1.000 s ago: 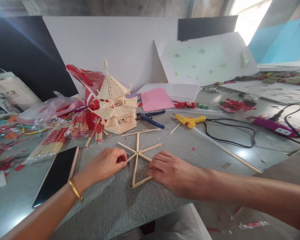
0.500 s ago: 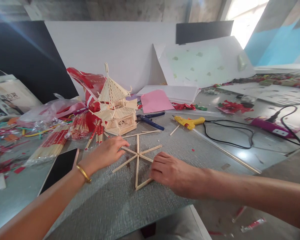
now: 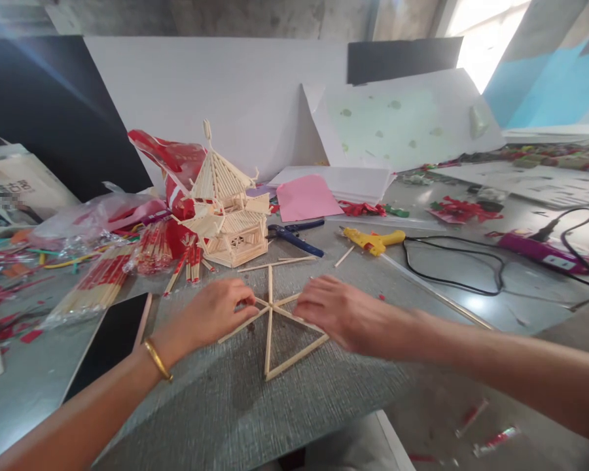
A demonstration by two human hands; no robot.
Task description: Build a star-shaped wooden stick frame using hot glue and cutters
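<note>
Head view: looking down on stick frame point(image 3: 270, 306), lying flat on near-centre part of grey table point(image 3: 201, 412).
Spokes point(image 3: 240, 326): six by count, meeting at hub point(image 3: 271, 305); prob. being steadied or aligned now, as a judgement only.
Left hand point(image 3: 211, 311): curled over left spokes, thumb and forefinger near each other; cannot tell if pinching a spoke or only touching, b/c of partly hidden contact.
Right hand point(image 3: 334, 314): fingers bent close together over right spokes; contact hidden underneath, so cannot tell grip.
Outer stick point(image 3: 297, 358): at near right, reaching from end of near spoke point(image 3: 268, 347) toward end of near-right spoke point(image 3: 289, 318); best not to drag w/ right palm.
Hub: prob. the weak place; press gently and evenly from L + R, w/o twisting or lifting one side.
Loose sticks point(image 3: 277, 263): just beyond far end of frame; avoid pushing frame into them.
Glue gun point(image 3: 374, 240): resting at far right, well apart from frame; better leave there during aligning.
Pagoda model point(image 3: 233, 235): standing far, left of centre; pls. mind w/ left knuckles.
</note>
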